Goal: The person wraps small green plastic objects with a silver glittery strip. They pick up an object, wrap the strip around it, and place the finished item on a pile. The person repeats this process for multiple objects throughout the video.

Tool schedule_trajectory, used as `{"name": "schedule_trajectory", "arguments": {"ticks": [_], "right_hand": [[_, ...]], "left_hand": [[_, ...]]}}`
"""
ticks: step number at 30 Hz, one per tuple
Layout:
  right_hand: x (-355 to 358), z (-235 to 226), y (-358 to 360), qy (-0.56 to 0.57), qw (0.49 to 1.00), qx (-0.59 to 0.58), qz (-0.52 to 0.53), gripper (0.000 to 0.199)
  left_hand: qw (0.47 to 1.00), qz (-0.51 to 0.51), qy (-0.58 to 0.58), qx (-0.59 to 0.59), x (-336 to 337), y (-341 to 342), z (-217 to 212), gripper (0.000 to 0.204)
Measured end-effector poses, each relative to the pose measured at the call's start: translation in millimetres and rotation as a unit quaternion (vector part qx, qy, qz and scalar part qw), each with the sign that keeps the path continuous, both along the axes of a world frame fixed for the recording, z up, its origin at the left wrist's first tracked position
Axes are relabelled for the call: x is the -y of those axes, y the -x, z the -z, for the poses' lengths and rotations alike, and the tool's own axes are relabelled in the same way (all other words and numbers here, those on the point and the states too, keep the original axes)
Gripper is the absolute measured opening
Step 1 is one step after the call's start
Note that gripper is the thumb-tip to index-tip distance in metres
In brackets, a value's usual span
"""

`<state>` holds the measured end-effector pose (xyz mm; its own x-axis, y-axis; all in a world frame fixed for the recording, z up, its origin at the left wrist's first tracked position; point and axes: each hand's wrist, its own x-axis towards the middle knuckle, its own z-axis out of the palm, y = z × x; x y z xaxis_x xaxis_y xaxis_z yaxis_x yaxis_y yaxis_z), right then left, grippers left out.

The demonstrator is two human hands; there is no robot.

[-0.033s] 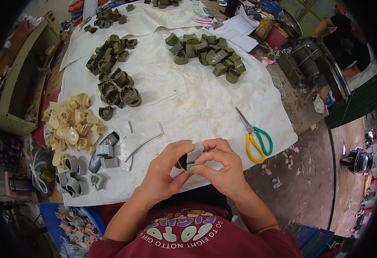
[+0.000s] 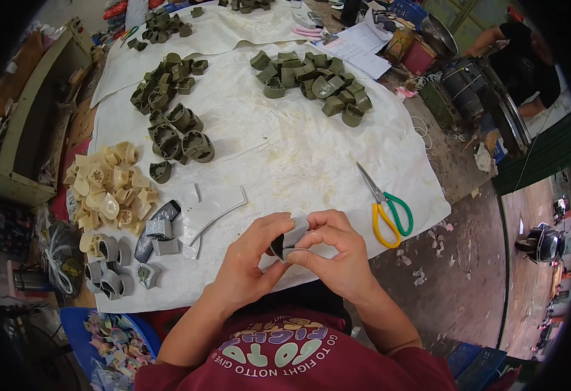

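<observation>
Just above the table's near edge, a small dark curved block with light grey sheeting around it (image 2: 293, 236) is held between my two hands. My left hand (image 2: 246, 257) curls around its left side, thumb below and fingers above. My right hand (image 2: 337, 257) pinches the sheeting's edge between thumb and fingertips. Part of the block is hidden by the fingers. Left of my hands lie thin grey curved strips (image 2: 223, 210), a dark strip (image 2: 144, 246) and several grey-covered blocks (image 2: 159, 227). Scissors with one yellow and one green handle (image 2: 393, 215) rest to the right.
Beige moulded pieces (image 2: 106, 189) are heaped at the left. Olive-green curved pieces form groups at the left (image 2: 181, 133) and far right (image 2: 311, 81). A blue tub of scraps (image 2: 77, 332) stands below the left edge. Papers (image 2: 357, 49) lie at the back; another person (image 2: 520, 62) is far right.
My right fingertips have shifted very slightly at the sheeting's edge. The things on the table have not moved.
</observation>
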<state>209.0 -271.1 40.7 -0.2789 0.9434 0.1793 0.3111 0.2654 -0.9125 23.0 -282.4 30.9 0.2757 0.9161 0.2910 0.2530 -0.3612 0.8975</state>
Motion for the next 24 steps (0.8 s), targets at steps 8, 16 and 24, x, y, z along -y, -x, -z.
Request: {"name": "schedule_trajectory", "arguments": {"ticks": [8,16,24], "right_hand": [[-7.0,-2.6,4.6,-0.013,1.0,0.021,0.018,0.021],[-9.4,-1.6,4.5,-0.066,0.996,0.035,0.047,0.032],[-26.1,28.5,2.2,0.07,0.959,-0.23,-0.152,0.043]], "left_hand": [[0.974,0.0,0.08,0.214,3.6,-3.4,15.5,0.057],[0.953,-0.001,0.097,0.287,-1.6,2.0,20.3,0.039],[0.858,0.075,0.251,0.441,4.0,9.9,18.7,0.04]]}}
